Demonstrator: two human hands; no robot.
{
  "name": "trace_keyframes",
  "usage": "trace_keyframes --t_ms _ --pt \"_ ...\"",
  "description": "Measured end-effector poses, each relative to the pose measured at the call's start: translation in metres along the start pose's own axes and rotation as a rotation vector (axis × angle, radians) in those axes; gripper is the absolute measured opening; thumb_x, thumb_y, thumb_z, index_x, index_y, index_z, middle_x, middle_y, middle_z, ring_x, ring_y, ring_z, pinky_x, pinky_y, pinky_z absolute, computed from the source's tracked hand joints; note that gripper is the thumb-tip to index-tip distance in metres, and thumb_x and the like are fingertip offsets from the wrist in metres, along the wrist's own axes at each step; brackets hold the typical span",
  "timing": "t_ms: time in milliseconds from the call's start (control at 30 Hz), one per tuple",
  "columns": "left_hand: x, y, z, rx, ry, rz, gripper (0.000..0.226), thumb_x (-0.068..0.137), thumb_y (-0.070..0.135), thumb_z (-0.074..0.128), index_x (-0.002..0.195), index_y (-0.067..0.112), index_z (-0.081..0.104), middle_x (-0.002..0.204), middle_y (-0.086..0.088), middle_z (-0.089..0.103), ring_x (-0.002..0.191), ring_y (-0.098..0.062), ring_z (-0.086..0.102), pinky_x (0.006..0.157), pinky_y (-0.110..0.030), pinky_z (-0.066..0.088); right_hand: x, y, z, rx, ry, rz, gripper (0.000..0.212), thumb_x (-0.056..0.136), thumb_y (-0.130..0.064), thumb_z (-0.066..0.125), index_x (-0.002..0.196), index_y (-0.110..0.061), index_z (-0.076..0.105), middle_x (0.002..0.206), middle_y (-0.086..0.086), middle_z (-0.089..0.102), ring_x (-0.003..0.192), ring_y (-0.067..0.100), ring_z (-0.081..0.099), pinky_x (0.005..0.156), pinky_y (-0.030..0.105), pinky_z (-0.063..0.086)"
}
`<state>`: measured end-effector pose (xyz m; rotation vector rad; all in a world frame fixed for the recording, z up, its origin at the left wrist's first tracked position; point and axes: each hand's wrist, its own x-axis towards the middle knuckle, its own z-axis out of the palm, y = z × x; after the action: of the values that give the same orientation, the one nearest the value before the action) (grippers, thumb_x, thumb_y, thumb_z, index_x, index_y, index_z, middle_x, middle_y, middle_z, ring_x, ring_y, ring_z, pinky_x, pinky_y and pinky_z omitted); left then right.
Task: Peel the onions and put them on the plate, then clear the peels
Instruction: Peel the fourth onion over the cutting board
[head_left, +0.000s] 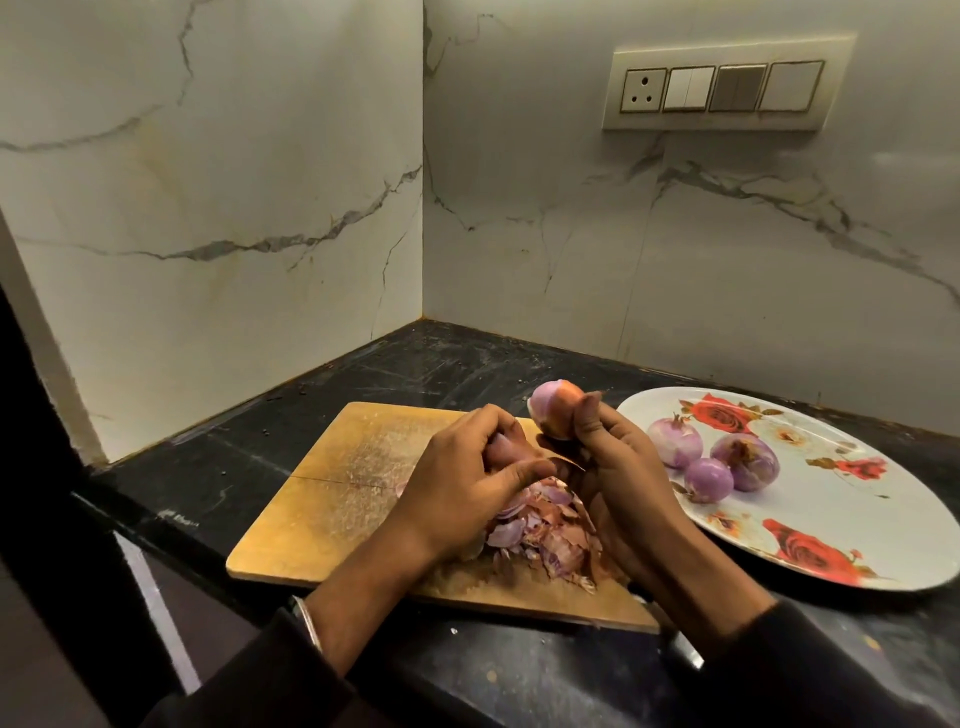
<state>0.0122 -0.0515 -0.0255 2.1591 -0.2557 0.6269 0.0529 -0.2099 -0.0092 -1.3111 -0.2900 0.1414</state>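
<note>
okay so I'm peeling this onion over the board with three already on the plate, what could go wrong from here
1. The right hand holds the onion up by its lower end only; if the left hand tugs the peel strip hard, it may slip free.
2. The peel pile sits near the cutting board front edge, so scraps could spill onto the counter.
3. The peeled onions lie loose on the plate and might roll if it is bumped.

Over a board (332, 499) on the dark tabletop (467, 364), the right hand (618, 467) holds a half-peeled onion (553, 410), the left hand (467, 467) pinches peel above the peels (540, 535), and 3 onions (711, 460) lie on the plate (857, 499).
</note>
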Motion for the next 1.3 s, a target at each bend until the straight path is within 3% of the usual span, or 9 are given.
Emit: trace_keyframes --t_ms 67,133,267,367,467,733,933,1033,1300 --pt "0.0 -0.001 0.0 0.009 0.03 0.021 0.062 0.08 0.081 0.045 0.092 0.023 0.064 0.087 0.01 0.063 0.081 -0.007 0.06 0.07 -0.032 0.052 0.0 0.0 -0.001 0.036 -0.027 0.003 0.053 0.08 -0.046 0.059 0.122 -0.015 0.067 0.115 0.008 0.075 0.108 0.023 0.071 0.086 0.036 0.059" --pt "0.0 -0.003 -0.002 -0.012 0.134 0.013 0.061 0.088 0.075 0.04 0.092 0.02 0.066 0.087 0.009 0.065 0.083 -0.007 0.062 0.072 -0.034 0.053 0.0 0.0 -0.002 0.038 -0.065 0.0 0.047 0.083 -0.038 0.06 0.124 -0.016 0.066 0.114 0.006 0.076 0.108 0.024 0.072 0.085 0.032 0.058" --pt "0.001 -0.001 -0.006 -0.188 0.154 -0.106 0.049 0.083 0.061 0.054 0.117 0.028 0.066 0.105 0.013 0.071 0.098 0.002 0.066 0.082 -0.023 0.058 -0.002 0.002 0.001 0.081 -0.166 0.028 0.042 0.087 -0.024 0.061 0.128 -0.016 0.064 0.117 0.007 0.075 0.111 0.026 0.071 0.09 0.037 0.059" --pt "0.002 0.0 -0.007 -0.304 0.104 -0.132 0.031 0.087 0.04 0.063 0.118 0.037 0.064 0.113 0.012 0.072 0.104 0.001 0.067 0.085 -0.023 0.058 -0.004 0.004 0.002 0.108 -0.195 0.032 0.042 0.087 -0.018 0.064 0.129 -0.017 0.064 0.124 0.009 0.071 0.112 0.03 0.07 0.091 0.045 0.058" --pt "0.002 -0.002 -0.009 -0.357 0.152 -0.158 0.033 0.092 0.017 0.066 0.124 0.026 0.068 0.113 0.009 0.074 0.105 -0.005 0.07 0.086 -0.027 0.059 -0.002 0.005 -0.001 0.034 -0.182 0.001 0.039 0.09 -0.019 0.064 0.128 -0.022 0.065 0.126 0.006 0.07 0.113 0.027 0.07 0.09 0.042 0.058" --pt "0.001 -0.002 -0.01 -0.271 0.233 -0.125 0.033 0.097 0.015 0.061 0.128 0.024 0.066 0.116 0.012 0.072 0.097 0.0 0.07 0.082 -0.025 0.06 -0.005 0.007 0.006 -0.226 -0.191 -0.1 0.059 0.086 -0.036 0.072 0.142 -0.031 0.056 0.126 0.005 0.07 0.108 0.019 0.072 0.091 0.04 0.059" --pt "-0.002 0.0 -0.007 -0.18 0.197 -0.054 0.038 0.1 0.014 0.057 0.136 0.02 0.061 0.124 0.013 0.066 0.113 0.004 0.062 0.09 -0.022 0.057 -0.007 0.005 0.004 -0.251 -0.11 -0.185 0.055 0.073 -0.031 0.083 0.125 -0.025 0.065 0.112 0.01 0.072 0.094 0.021 0.076 0.08 0.037 0.062" --pt "-0.002 -0.001 -0.007 -0.171 0.196 -0.052 0.036 0.099 0.011 0.058 0.134 0.02 0.062 0.123 0.01 0.067 0.112 0.004 0.062 0.089 -0.022 0.057 -0.007 0.006 0.003 -0.339 -0.112 -0.217 0.061 0.063 -0.034 0.087 0.118 -0.026 0.063 0.111 0.006 0.071 0.094 0.019 0.075 0.079 0.037 0.063" --pt "0.0 -0.004 -0.008 -0.256 0.211 -0.094 0.032 0.099 0.004 0.056 0.122 0.023 0.068 0.112 0.012 0.071 0.104 0.0 0.068 0.084 -0.027 0.06 -0.008 0.006 0.003 -0.31 -0.141 -0.248 0.059 0.063 -0.022 0.088 0.117 -0.02 0.064 0.114 0.004 0.07 0.095 0.018 0.076 0.079 0.036 0.063"
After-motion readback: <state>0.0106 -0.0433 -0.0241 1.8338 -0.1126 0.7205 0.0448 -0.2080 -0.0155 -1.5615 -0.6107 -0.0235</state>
